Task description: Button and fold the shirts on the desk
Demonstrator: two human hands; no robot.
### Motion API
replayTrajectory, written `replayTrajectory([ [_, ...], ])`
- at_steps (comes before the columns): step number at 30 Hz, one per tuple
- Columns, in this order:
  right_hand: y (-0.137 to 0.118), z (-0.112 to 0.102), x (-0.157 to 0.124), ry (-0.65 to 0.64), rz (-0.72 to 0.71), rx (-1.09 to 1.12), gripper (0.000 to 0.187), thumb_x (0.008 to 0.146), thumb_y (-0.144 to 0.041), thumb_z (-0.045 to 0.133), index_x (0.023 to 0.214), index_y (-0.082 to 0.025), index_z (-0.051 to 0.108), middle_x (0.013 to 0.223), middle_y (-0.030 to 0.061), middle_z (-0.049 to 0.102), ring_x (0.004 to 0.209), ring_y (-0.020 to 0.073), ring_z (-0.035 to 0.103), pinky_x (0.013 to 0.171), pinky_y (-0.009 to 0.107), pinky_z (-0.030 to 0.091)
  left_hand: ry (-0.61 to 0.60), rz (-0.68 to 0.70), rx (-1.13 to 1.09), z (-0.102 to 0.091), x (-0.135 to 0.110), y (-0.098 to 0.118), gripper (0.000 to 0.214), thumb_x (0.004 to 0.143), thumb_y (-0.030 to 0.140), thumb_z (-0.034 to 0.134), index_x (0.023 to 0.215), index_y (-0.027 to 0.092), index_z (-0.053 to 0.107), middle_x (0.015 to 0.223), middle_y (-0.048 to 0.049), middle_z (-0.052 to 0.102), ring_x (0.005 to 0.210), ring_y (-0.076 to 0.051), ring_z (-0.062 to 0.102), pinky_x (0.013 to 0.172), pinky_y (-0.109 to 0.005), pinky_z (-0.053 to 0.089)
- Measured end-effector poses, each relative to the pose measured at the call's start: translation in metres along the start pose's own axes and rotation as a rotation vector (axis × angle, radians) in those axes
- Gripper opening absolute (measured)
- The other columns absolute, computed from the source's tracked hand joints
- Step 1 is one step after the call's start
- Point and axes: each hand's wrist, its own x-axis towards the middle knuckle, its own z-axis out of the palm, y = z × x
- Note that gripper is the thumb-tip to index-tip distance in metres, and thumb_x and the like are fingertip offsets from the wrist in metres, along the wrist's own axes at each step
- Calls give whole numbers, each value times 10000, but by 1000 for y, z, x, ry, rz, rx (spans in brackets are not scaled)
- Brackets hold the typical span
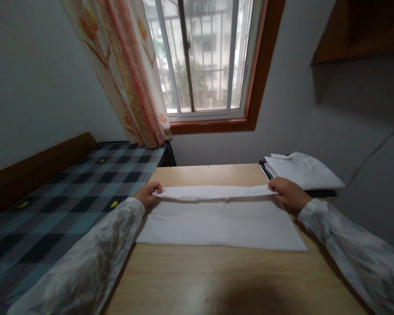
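A white cloth (pixel 221 223) lies spread across the wooden table (pixel 197 280), its far edge folded over into a narrow band. My left hand (pixel 148 194) is closed on the left end of that band, near the table's left side. At the opposite end, my right hand (pixel 288 191) pinches the band's right corner. Between the two hands the folded strip is drawn fairly straight, with a few small creases under it. The cloth's near edge rests flat on the wood.
Behind my right hand, a stack of folded white cloth (pixel 304 170) sits on something black at the table's far right corner. A bed with a checked cover (pixel 72 192) stands along the left. A flowered curtain (pixel 124 74) hangs beside the window (pixel 206 57). A wooden shelf (pixel 357 35) juts out upper right.
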Motion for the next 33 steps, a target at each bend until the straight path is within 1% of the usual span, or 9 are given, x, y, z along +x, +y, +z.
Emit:
replayTrajectory([
  [5, -10, 10, -26, -115, -45, -24, 52, 846, -210, 639, 898, -210, 647, 933, 92, 701, 889, 261, 635, 862, 372, 481, -94, 73, 211, 5, -13, 5, 235, 694, 321, 632, 900, 223, 688, 917, -60, 735, 885, -252, 680, 865, -361, 543],
  [8, -13, 13, -28, -92, -61, -17, 287, 864, -257, 658, 1136, -199, 729, 1152, 135, 754, 1050, 301, 685, 975, 439, 515, -132, 118, 301, 4, -15, 16, 303, 711, 307, 653, 997, 235, 719, 1030, -75, 760, 993, -283, 698, 968, -387, 525],
  [11, -10, 21, -30, -60, -71, 39, 526, 908, -252, 591, 1426, -224, 678, 1421, 134, 707, 1256, 321, 674, 1105, 514, 507, -153, 182, 365, 2, -16, 22, 265, 787, 349, 648, 1008, 238, 744, 1081, -89, 759, 1033, -299, 700, 996, -401, 511],
  [15, -6, 33, -39, -71, -39, 90, 550, 1000, -263, 483, 1532, -220, 614, 1502, 119, 666, 1353, 299, 651, 1178, 528, 497, -110, 169, 363, -1, -20, 18, 273, 882, 437, 620, 1005, 232, 753, 1054, -94, 754, 950, -279, 708, 892, -372, 539],
  [19, -11, 33, -50, -49, -29, 136, 521, 1038, -369, 505, 1525, -227, 624, 1558, 117, 618, 1424, 309, 597, 1231, 543, 453, -118, 175, 385, 0, -28, 17, 237, 855, 405, 634, 960, 238, 765, 1030, -85, 760, 983, -281, 708, 964, -387, 536],
  [22, -26, 22, -55, -36, -27, 145, 512, 1034, -435, 546, 1494, -236, 650, 1555, 125, 616, 1429, 334, 578, 1234, 564, 434, -117, 222, 378, 1, -39, 26, 257, 822, 367, 642, 1004, 244, 774, 1095, -78, 762, 1083, -287, 695, 1060, -402, 504],
  [24, -39, 13, -59, -20, -5, 143, 465, 1036, -439, 554, 1436, -240, 682, 1492, 132, 656, 1377, 334, 606, 1200, 550, 461, -82, 235, 359, 0, -49, 34, 275, 850, 392, 638, 1034, 239, 773, 1141, -85, 752, 1106, -283, 683, 1062, -402, 497],
  [27, -55, 7, -64, -41, 29, 166, 357, 1033, -430, 566, 1287, -232, 721, 1330, 141, 708, 1229, 316, 662, 1102, 500, 524, -125, 219, 313, -1, -63, 41, 294, 890, 475, 656, 1004, 228, 768, 1076, -88, 739, 1013, -257, 684, 960, -363, 519],
  [33, -58, 14, -63, -45, 92, 255, 244, 938, -436, 676, 1059, -226, 703, 1091, 118, 701, 1034, 303, 658, 968, 465, 549, -219, 22, 164, 5, -74, 32, 399, 736, 584, 756, 862, 208, 712, 809, -20, 687, 733, -181, 588, 674, -276, 449],
])
